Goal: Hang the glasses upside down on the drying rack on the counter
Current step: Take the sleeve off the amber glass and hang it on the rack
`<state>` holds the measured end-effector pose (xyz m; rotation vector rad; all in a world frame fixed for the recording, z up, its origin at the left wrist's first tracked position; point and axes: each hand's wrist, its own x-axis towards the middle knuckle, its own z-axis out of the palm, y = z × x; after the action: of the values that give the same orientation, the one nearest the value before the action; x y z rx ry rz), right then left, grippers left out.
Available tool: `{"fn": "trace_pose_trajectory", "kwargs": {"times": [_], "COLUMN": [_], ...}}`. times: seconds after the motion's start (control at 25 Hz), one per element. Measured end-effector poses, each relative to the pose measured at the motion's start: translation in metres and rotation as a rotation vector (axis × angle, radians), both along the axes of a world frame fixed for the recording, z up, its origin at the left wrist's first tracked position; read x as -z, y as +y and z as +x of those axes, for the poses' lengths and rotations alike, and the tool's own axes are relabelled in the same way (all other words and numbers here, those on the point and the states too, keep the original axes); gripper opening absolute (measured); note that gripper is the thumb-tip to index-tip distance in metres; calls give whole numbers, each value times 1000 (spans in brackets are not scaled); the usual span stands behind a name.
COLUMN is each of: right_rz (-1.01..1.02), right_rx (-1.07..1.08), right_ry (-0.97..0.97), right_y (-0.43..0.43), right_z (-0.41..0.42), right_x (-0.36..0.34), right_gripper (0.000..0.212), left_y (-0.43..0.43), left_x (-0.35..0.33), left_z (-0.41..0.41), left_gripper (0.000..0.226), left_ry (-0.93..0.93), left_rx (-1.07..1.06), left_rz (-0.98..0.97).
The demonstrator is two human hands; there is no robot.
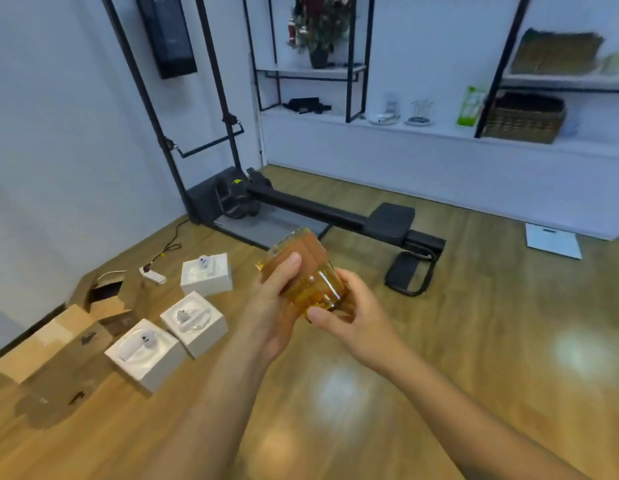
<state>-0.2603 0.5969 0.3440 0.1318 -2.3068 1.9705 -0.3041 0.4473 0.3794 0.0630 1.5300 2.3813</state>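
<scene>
Both hands hold one amber glass (306, 271) out in front of the chest, well above the wooden floor (474, 341). Left hand (273, 306) wraps the side, thumb pressed across the upper wall near the rim. Right hand (356, 320) cups the thick base from below and behind, thumb tip against the bottom edge. The glass is tilted, mouth pointing up and away from the person, base toward the right palm. Looks empty; the colour seems to be the glass itself, can't be sure.

The two-handed grip reads as a mid-air turn: one hand steadies the wall while the other is placed to swing the base over, which fits a glass that has to end mouth-down. Judgement only.

The drying rack (420, 110) is probably the small wire stand on the far white counter (439, 133), between a blurry clear object on a dish (387, 110) and a green carton (470, 105). Too blurred to confirm pegs. It is well apart from the hands, so carrying is not yet done and nothing appears to be hung.

Elsewhere: white boxes (200, 323) and brown cardboard boxes (58, 341) on the floor at left, a black rowing machine (335, 216) ahead, a wicker basket (524, 117) on the counter.
</scene>
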Motion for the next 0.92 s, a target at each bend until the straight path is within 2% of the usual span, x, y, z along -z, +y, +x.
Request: {"fn": "trace_pose_trajectory", "kwargs": {"times": [0.08,0.16,0.48,0.68,0.8,0.92], "right_rz": [31,47,-10,28,24,-15], "right_rx": [84,152,445,579,650,699], "right_ry": [32,49,28,-13,-16,13], "right_y": [70,132,363,500,576,647], "right_z": [-6,-11,-59,-135,-174,-210], "right_x": [-10,-15,-6,-12,-27,-31], "right_gripper": [65,65,60,62,62,61], "left_y": [66,121,367,517,600,674], "left_x": [-4,-10,-2,4,-10,-9], "left_z": [-13,-26,-127,-224,-272,-316], "left_gripper": [31,23,28,16,21,57], "left_ry": [5,22,5,-43,-17,31], "left_rx": [82,151,413,522,622,692], "left_rz": [38,40,72,99,95,61]}}
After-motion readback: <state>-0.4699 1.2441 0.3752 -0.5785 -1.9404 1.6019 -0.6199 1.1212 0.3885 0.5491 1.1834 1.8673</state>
